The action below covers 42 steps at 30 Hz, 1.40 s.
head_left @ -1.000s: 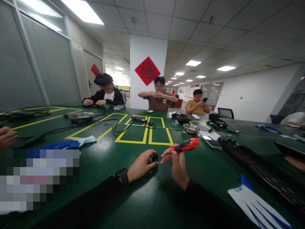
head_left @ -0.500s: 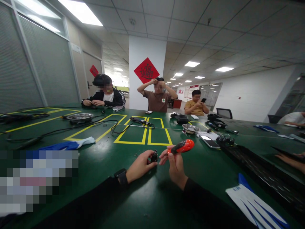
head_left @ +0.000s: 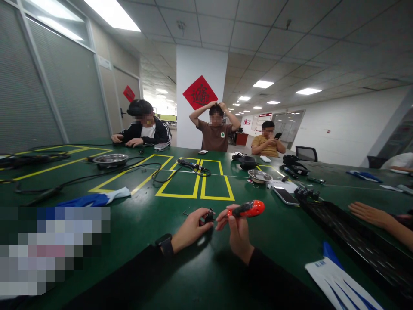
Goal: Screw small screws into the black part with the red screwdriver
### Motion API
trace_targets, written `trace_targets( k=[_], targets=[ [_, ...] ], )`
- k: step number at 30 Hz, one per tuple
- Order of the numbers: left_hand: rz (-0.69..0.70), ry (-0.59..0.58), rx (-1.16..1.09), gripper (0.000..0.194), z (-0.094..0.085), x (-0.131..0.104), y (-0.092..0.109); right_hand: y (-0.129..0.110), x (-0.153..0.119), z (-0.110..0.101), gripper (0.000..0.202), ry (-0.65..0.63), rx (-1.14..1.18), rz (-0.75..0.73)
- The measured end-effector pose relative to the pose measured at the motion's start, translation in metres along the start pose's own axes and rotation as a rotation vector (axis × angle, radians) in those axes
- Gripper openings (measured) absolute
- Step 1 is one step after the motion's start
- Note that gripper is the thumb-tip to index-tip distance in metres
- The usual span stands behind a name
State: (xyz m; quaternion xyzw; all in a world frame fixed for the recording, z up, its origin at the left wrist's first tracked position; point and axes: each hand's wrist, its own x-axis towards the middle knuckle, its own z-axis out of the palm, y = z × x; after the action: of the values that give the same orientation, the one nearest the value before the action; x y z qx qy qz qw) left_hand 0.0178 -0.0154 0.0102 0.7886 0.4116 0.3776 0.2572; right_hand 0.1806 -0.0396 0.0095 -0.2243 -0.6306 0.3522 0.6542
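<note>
My left hand [head_left: 191, 229] is closed around a small black cylindrical part [head_left: 209, 214] with a metal ring at its top, standing upright just above the green table [head_left: 142, 267]. Between the thumb and fingers of my right hand [head_left: 239, 236] is a red and black screwdriver [head_left: 248, 209]. Its handle points right and slightly up. The fingers hide most of its shaft, and the tip is toward the black part; whether the two touch I cannot tell. Tiny screws [head_left: 185, 212] lie on the table just beyond my left hand.
A long black tray [head_left: 351, 241] runs along the right, with a phone [head_left: 285, 195] and a white-blue glove [head_left: 338, 280] near it. Another glove [head_left: 93, 199] lies left. Metal bowls [head_left: 260, 175] and a cabled tool [head_left: 190, 164] stand farther back. A co-worker's hand [head_left: 371, 214] rests at right.
The screwdriver handle has dropped a little and is closer to level, still in my right hand. My left hand keeps its hold. The co-worker's hand at right now lies flat.
</note>
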Motion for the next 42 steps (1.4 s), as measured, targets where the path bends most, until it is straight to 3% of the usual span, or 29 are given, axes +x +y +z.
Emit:
trace_targets(
  k=[8,25,31,42],
  targets=[
    [-0.046,-0.044,-0.106,0.037,0.0024,0.0007,-0.0088,-0.0015,0.0004,-0.0013,0.019,-0.026,-0.02,-0.009],
    [-0.056,-0.116,-0.152,0.028,-0.0014,0.0002,-0.0023,-0.0013,-0.0011,0.0008,0.024,0.003,-0.041,-0.015],
    [-0.065,-0.063,-0.167,0.044,0.0011,-0.0001,-0.0064,-0.0008,-0.0012,-0.0001,0.022,-0.008,-0.048,-0.011],
    [-0.053,-0.07,-0.157,0.03,-0.0014,-0.0001,-0.0001,-0.0005,0.0002,0.0003,0.02,0.0,-0.042,-0.005]
  ],
)
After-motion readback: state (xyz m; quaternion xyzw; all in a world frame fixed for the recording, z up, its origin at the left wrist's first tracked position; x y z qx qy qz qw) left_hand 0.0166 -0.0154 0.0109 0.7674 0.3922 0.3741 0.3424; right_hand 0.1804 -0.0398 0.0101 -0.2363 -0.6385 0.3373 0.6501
